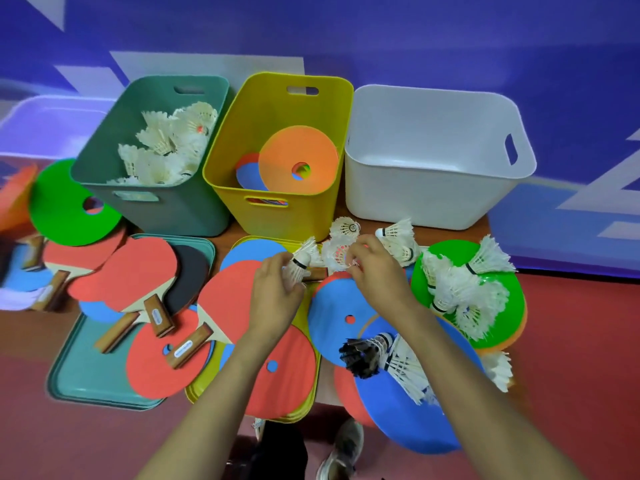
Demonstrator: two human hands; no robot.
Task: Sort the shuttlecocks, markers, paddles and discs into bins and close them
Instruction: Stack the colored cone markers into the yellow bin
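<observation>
In front of the yellow bin (294, 221), the left hand (273, 296) grips a shuttlecock (300, 263) and the right hand (379, 277) pinches a second shuttlecock (334, 252); the green bin (166, 216) stands left of it.

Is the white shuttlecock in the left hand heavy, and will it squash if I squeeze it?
Probably very light: the left hand holds the shuttlecock with curled fingers alone. Its thin, frayed-looking feathers would likely bend or snap if squeezed. On the green disc other shuttlecocks lie tipped over, so it probably won't stand up.
</observation>
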